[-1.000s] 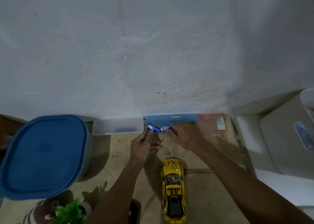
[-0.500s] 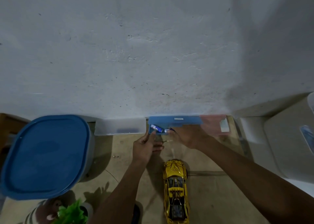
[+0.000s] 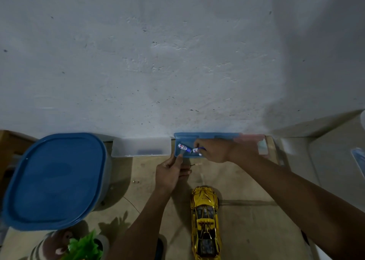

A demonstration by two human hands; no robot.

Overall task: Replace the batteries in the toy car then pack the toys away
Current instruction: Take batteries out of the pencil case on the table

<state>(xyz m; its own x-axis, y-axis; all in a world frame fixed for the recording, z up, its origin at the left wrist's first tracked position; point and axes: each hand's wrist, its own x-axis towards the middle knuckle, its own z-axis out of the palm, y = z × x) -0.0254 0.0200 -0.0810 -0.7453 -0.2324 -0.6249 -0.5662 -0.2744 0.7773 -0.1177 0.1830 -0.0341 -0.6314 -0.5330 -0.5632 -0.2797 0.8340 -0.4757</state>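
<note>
Right hand (image 3: pixel 215 150) pinches a battery (image 3: pixel 196 150) in the blue box (image 3: pixel 207 136); left hand (image 3: pixel 170 172) grips its rim. Toy car (image 3: pixel 205 220) seemingly untouched, nothing packed.

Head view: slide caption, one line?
Right hand pinches a blue-and-white battery in the translucent blue box; left hand touches its near wall; shiny yellow toy car nearer.

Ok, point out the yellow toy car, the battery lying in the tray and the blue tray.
yellow toy car (image 3: pixel 204 197): head view, on its hood.
battery lying in the tray (image 3: pixel 184 147): head view, on its label.
blue tray (image 3: pixel 207 136): head view, on its far wall.
</note>
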